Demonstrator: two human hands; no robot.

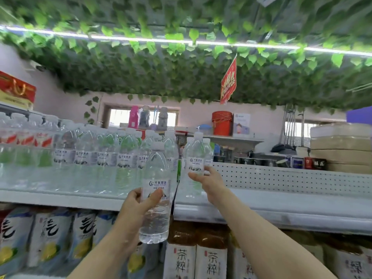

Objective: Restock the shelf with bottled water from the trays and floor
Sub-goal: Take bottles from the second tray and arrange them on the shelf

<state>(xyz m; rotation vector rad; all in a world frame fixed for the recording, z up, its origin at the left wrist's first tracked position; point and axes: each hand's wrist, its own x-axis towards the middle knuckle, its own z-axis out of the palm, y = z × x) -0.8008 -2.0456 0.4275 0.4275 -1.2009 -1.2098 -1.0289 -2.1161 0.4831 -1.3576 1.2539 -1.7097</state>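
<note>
– Clear plastic water bottle (156,218) in your left hand (136,206), fingers (155,196) wrapped round its label, held before the white metal shelf (281,200).
– Your right hand (209,184) grips a second bottle (194,158) upright there, likely seating it first.

Two hands are up, the left hand (132,206) and the right hand (209,184), with one bottle in each: the near bottle (156,198) and the far bottle (196,158). On the shelf (60,196), five white-label bottles (126,158) front rows too deep to count; three red labels (26,137) show beside them. Below, two tea bottles (181,256) stand in full view. One bucket (221,122), one banner (228,83), two windows (118,117).
</note>
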